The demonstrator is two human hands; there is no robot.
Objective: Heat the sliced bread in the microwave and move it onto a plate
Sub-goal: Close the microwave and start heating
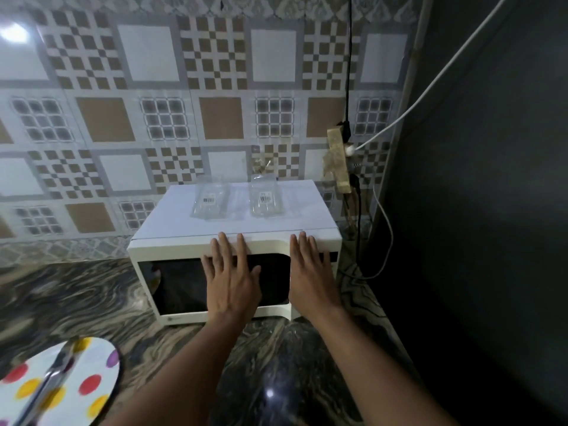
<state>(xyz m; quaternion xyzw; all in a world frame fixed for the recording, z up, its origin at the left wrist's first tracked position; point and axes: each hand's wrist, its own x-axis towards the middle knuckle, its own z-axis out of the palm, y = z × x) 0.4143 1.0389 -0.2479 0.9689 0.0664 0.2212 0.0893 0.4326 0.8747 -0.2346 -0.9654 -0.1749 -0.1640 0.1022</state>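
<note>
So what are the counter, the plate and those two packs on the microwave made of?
The counter looks like polished stone, perhaps marble or granite: dark swirling veins and a bright glare spot. The plate is glossy white with coloured dots, maybe melamine or glazed ceramic; I cannot tell which. The two packs on the microwave look like thin clear plastic: see-through, crinkled, with barcode labels.
</note>
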